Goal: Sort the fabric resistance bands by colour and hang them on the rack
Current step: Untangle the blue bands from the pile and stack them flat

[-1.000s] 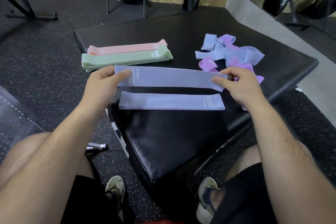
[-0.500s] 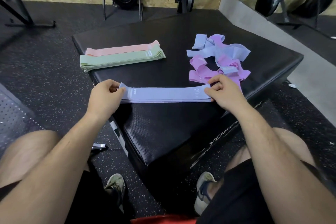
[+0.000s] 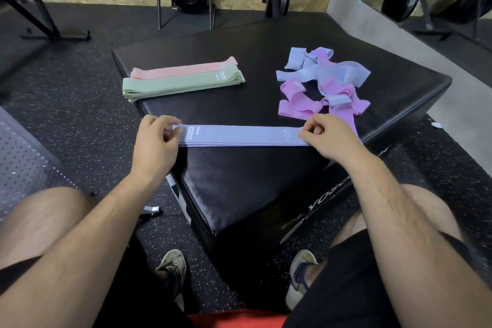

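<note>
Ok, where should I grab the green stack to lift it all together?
Pinch the green stack at its left end, coming from the left: that end seems to poke past the edge of the black pad, so fingers can slip under every layer; the pink bands crowd its far side.

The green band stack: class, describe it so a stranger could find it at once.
Start at the black padded box. Near its far left edge lie two flat stacks. The green band stack is the nearer one, mint-coloured, with the pink stack just behind it.
</note>
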### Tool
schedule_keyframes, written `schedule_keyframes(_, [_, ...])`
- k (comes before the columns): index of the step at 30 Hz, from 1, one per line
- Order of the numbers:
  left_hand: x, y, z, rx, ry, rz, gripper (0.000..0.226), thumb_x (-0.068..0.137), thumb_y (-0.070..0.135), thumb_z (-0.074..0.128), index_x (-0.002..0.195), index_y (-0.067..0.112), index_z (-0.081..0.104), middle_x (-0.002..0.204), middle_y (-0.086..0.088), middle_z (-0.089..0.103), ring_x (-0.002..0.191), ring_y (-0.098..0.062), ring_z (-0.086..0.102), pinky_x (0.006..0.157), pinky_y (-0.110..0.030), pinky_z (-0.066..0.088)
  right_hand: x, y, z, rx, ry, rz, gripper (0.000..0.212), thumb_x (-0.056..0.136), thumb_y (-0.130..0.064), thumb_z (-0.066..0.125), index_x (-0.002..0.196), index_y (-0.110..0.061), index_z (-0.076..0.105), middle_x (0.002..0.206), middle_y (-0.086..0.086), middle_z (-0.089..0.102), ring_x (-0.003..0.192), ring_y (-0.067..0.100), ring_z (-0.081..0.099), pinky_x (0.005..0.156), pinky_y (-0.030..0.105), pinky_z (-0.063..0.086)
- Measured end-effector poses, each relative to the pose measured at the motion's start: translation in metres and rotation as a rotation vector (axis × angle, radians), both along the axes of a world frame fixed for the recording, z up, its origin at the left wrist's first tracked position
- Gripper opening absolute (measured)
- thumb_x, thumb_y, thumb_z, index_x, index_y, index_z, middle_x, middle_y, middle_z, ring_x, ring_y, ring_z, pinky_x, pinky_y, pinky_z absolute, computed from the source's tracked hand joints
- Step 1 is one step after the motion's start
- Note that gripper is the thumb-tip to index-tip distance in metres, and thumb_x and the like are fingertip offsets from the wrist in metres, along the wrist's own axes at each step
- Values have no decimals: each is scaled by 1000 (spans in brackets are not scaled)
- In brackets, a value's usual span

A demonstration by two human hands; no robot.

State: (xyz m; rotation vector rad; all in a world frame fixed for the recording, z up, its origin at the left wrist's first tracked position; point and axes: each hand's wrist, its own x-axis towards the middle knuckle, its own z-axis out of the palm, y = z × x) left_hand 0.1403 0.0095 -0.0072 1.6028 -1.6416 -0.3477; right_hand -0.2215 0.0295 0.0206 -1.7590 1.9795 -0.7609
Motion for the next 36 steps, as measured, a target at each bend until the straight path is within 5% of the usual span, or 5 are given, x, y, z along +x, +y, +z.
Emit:
schedule_keyframes(8, [-20,-7,6,-110,-338,91,8,93,22,67,94,18,74,107,-7,55,103,-35,47,86,-43,37,-4,-2,8,-68,128,30,20,93,-42,65,78,-29,62,74,-6,54,73,12,54,68,32,47])
schedule_keyframes(17, [-144,-31,16,-129,-264,-284,6,92,26,69,95,29,74,98,10,56,98,-19,51,79,-34,29,-1,-14,17,-164,127,8,22,100,-46,52,84,-33,59,86,-10,46,79,13,55,72,34,52])
schedule_keyframes(23, [-224,-73,25,-55,-269,-496,22,97,30,60,116,27,71,117,6,58,109,-21,53,91,-39,39,-32,-41,23,-242,185,-139,16,101,-29,53,106,-26,67,115,-5,56,111,18,49,78,33,48])
schedule_keyframes(27, [-263,-100,34,10,-301,-545,31,94,33,56,120,26,69,122,7,58,117,-20,51,91,-32,32,-60,-54,21,-127,230,-246,33,90,-13,59,120,-25,62,132,-2,52,118,25,42,90,36,44])
schedule_keyframes(36, [-291,-106,36,15,-220,-573,4,94,23,61,91,24,63,90,11,64,85,-10,55,83,-40,53,-72,-73,17,-105,123,-305,17,101,-20,50,105,-14,65,116,0,57,109,28,53,80,40,47])
